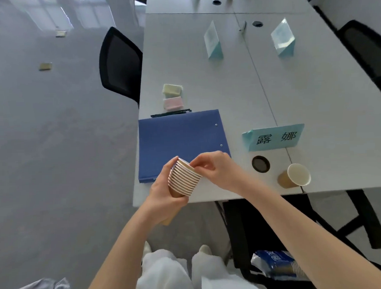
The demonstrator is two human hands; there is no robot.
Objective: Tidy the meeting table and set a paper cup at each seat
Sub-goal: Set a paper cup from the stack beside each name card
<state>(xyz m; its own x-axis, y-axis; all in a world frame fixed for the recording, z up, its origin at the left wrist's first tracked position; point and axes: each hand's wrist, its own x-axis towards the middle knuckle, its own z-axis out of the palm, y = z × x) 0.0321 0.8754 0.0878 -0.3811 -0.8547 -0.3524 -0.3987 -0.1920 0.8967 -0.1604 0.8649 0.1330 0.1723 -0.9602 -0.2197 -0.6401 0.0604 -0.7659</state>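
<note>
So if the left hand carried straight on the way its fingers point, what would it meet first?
Probably the blue folder. The left hand holds the stack of cups, angled up toward the table, and the folder lies just beyond. Depth is unclear from one view.

One single brown paper cup stands on the white table, and one nested stack of brown paper cups is held. Three pale blue folded name cards are visible, along with one blue flat folder, two pastel sticky-note pads, and three black office chairs.
</note>
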